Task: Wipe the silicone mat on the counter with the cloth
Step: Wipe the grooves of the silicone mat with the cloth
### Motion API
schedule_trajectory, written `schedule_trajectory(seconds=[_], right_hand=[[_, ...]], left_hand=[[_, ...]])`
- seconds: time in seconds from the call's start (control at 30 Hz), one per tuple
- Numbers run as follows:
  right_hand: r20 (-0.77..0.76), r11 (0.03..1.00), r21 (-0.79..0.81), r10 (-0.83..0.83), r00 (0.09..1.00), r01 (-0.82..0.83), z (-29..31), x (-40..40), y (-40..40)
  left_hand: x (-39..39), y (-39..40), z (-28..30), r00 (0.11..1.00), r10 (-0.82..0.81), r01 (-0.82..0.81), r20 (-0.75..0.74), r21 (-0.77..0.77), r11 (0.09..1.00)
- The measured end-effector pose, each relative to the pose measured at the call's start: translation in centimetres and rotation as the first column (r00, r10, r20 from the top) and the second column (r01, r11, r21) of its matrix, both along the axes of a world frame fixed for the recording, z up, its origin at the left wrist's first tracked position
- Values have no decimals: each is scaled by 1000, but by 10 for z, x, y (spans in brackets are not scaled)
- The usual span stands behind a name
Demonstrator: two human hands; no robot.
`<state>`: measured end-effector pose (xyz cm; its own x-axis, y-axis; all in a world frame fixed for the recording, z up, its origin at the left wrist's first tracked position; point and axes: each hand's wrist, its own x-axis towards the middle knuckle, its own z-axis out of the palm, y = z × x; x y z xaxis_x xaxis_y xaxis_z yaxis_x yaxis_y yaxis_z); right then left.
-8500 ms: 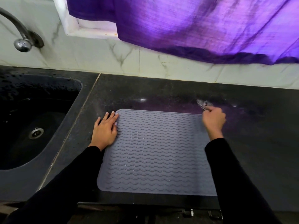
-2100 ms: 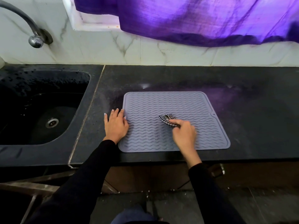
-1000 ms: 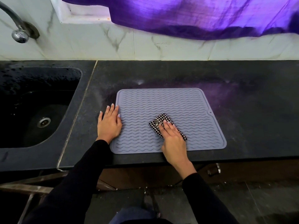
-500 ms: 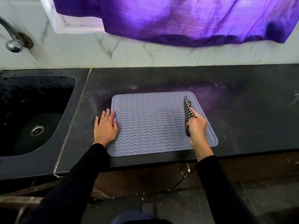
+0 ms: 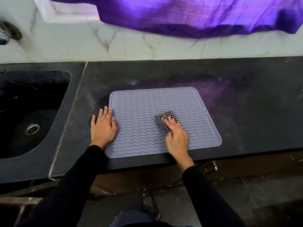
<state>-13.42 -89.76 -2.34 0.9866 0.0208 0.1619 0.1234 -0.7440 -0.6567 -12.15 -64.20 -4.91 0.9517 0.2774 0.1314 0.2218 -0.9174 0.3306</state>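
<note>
Right hand [image 5: 176, 138] lies on the cloth [image 5: 165, 118], fingers extended and fairly flat, pressing it down onto the mat [image 5: 139, 128]; thumb is out to the left, touching the mat surface. Cloth is black-and-white checked and bunched, and sticks out ahead of the fingertips and a bit to their left; the rest is hidden under the palm. It sits right of the mat's middle.

Left hand [image 5: 102, 126] lies flat, fingers straight and close together, holding nothing. It straddles the mat's left edge: index side on the mat, the other fingers and palm on the counter [image 5: 246, 112]. The two hands are well apart, with bare wavy-ribbed mat between them.

Mat is grey with rounded corners and lies flat on the dark counter, near edge close to the counter's front lip, just in front of the right wrist. A small hole shows on the mat's right rim, right of the cloth and beyond the right hand.

Both forearms are in black sleeves [image 5: 82, 177].

Sink [image 5: 32, 112] is left of the left hand, dark, with a drain [image 5: 32, 129] in its floor. Tap [image 5: 6, 33] is far left, beyond the sink, cut by the frame edge. Purple curtain [image 5: 196, 13] hangs over the white marbled wall beyond both hands.
</note>
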Motion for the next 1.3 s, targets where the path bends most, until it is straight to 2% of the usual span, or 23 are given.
schedule_trajectory(seconds=[0.07, 0.1, 0.13, 0.17, 0.2, 0.23, 0.27, 0.3, 0.33, 0.4, 0.43, 0.47, 0.57, 0.67, 0.8, 0.87, 0.97, 1.03, 1.07, 1.1, 1.17, 1.23, 1.3], right_hand=[[-89, 963, 247, -88, 992, 108, 6, 3, -6], [-180, 867, 445, -157, 971, 222, 10, 9, -10], [-307, 659, 657, -209, 929, 366, 19, 16, -15], [-433, 374, 789, -225, 873, 488, 29, 23, -21], [-512, 136, 823, -243, 824, 551, 36, 29, -27], [-538, 7, 826, -293, 791, 564, 41, 33, -33], [-519, 14, 825, -375, 768, 564, 45, 35, -37], [-452, 133, 812, -472, 757, 568, 48, 34, -42], [-343, 335, 746, -547, 763, 575, 49, 31, -46], [-144, 762, 388, -506, 851, 519, 44, 24, -52], [-114, 895, 153, -406, 907, 420, 37, 22, -54], [-116, 951, -69, -309, 944, 303, 30, 23, -54], [-82, 859, -500, -173, 981, 109, 14, 29, -47], [-96, 863, -484, -215, 972, 143, 25, 38, -48], [-245, 958, -131, -281, 928, 256, 51, 46, -76], [-377, 919, 75, -334, 864, 387, 59, 53, -87], [-585, 709, 400, -291, 757, 581, 67, 81, -108], [-607, 499, 572, -276, 745, 651, 66, 101, -115], [-568, 449, 607, -332, 753, 656, 67, 108, -113], [-517, 462, 597, -403, 755, 656, 71, 112, -108], [-371, 674, 396, -504, 780, 624, 72, 110, -91], [-227, 897, 85, -406, 885, 434, 58, 100, -72], [-135, 942, -203, -296, 945, 266, 33, 86, -56]], left_hand=[[0, 0, 0, 1000, -4, 4, 2, -6, 1000], [0, 0, 0, 1000, -5, 5, 2, -13, 1000], [-1, 0, 1, 1000, -8, 8, 3, -20, 1000], [-2, 1, 1, 1000, -10, 10, 4, -24, 1000], [-2, 1, 2, 1000, -10, 10, 5, -27, 1000], [-3, 1, 3, 1000, -11, 11, 5, -31, 999], [-2, 0, 3, 1000, -14, 14, 5, -31, 999], [-2, 0, 3, 1000, -14, 14, 3, -32, 999], [-2, 0, 3, 1000, -13, 13, 4, -34, 999], [-2, 1, 3, 1000, -6, 6, 12, -40, 999], [-2, 1, 2, 1000, -3, 4, 18, -40, 999], [-2, 1, 2, 1000, -3, 4, 23, -39, 999], [-1, 2, 2, 999, -3, 4, 38, -41, 999], [-1, 1, 1, 999, -2, 3, 43, -29, 1000], [0, 2, -1, 999, 9, -8, 47, -38, 999], [0, 1, -1, 999, 9, -6, 52, -41, 999], [0, 1, 0, 999, 9, -7, 46, -46, 999], [0, 1, 1, 999, 9, -7, 40, -47, 999], [0, 1, 1, 999, 12, -10, 39, -51, 999], [0, 0, 2, 999, 14, -12, 38, -56, 998], [-1, 0, 2, 999, 14, -12, 35, -59, 998], [-1, 1, 3, 999, 15, -13, 34, -64, 998], [0, 0, 3, 999, 16, -14, 37, -64, 998]])
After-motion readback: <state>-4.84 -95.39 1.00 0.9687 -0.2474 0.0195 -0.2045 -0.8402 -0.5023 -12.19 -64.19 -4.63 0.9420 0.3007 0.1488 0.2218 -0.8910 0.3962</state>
